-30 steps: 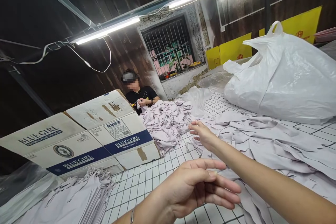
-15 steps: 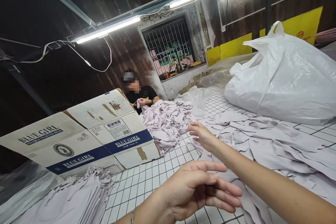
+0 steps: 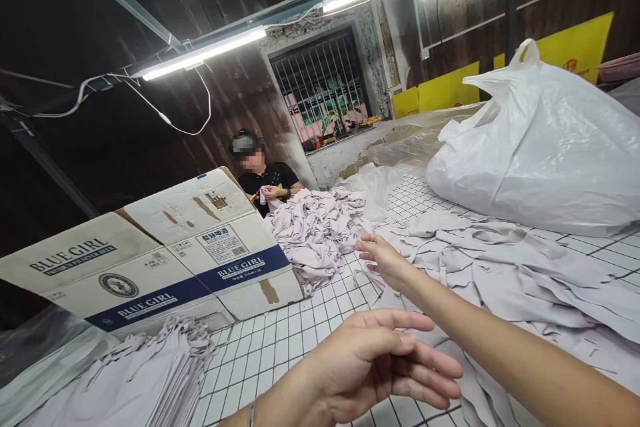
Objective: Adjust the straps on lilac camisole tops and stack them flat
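My left hand (image 3: 383, 363) is held over the table's near side, palm turned to the right, fingers stretched out and holding nothing. Farther out, my right hand (image 3: 385, 260) is also open, with fingers apart and nothing in them. Beside and under the right arm lie pale lilac fabric pieces (image 3: 480, 253), spread loosely across the gridded tablecloth (image 3: 280, 353). A heaped pile of the same fabric (image 3: 315, 230) sits just beyond the right hand. At the lower left is a neat stack of folded fabric pieces (image 3: 130, 380) with thin ties on top.
A printed cardboard box (image 3: 185, 260) stands upright on the left. Behind it a co-worker (image 3: 270, 177) in a black top holds a piece of fabric. A big white plastic bag (image 3: 540, 153) rests at the right. Clear plastic film (image 3: 420, 140) lies at the back, below a barred window (image 3: 323, 90).
The view has shifted very slightly. Both hands keep the same open pose, and the fabric lies as before.
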